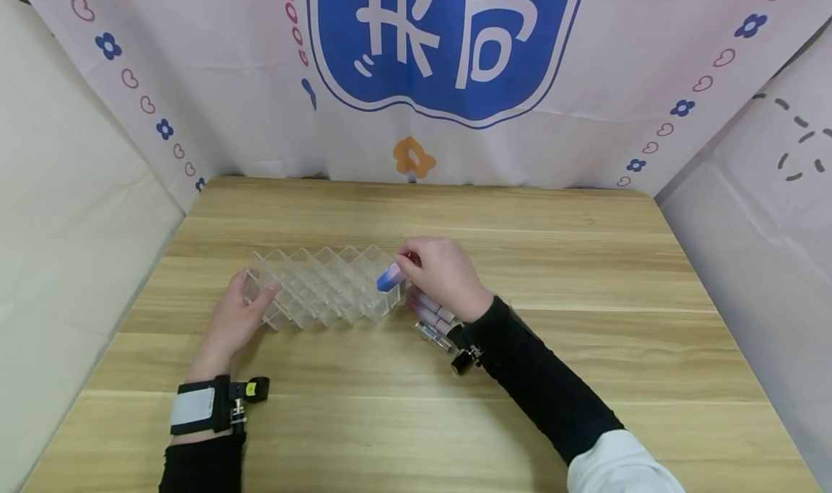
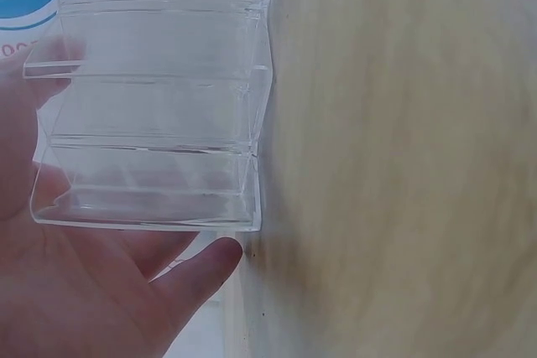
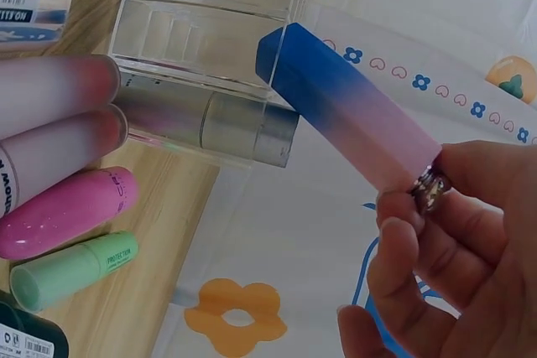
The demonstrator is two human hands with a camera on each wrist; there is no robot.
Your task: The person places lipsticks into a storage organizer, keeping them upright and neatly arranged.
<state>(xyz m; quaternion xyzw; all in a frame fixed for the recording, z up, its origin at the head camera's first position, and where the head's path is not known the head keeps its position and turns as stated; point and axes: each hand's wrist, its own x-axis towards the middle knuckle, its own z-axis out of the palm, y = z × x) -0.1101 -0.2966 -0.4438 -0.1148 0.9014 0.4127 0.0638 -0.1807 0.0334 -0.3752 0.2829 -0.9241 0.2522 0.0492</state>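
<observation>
A clear plastic organizer (image 1: 325, 287) with diamond-shaped compartments lies on the wooden table. My left hand (image 1: 237, 320) holds its left end, fingers on the far side and thumb on the near side. Between thumb and fingertips, my right hand (image 1: 448, 273) pinches the metal ornamented end of a faceted lipstick tube (image 3: 344, 106), blue fading to pink. The tube tilts, blue end toward the organizer's right end; whether they touch I cannot tell. A silvery tube (image 3: 210, 123) shows through the organizer's wall in the right wrist view; the plastic hides whether it sits inside.
Beside the organizer's right end lie several cosmetic tubes: pale ones with reddish ends (image 3: 67, 90), a pink one (image 3: 71, 211) and a green one (image 3: 75, 270). My right forearm partly covers them in the head view. A printed cloth (image 1: 260, 103) hangs behind the table.
</observation>
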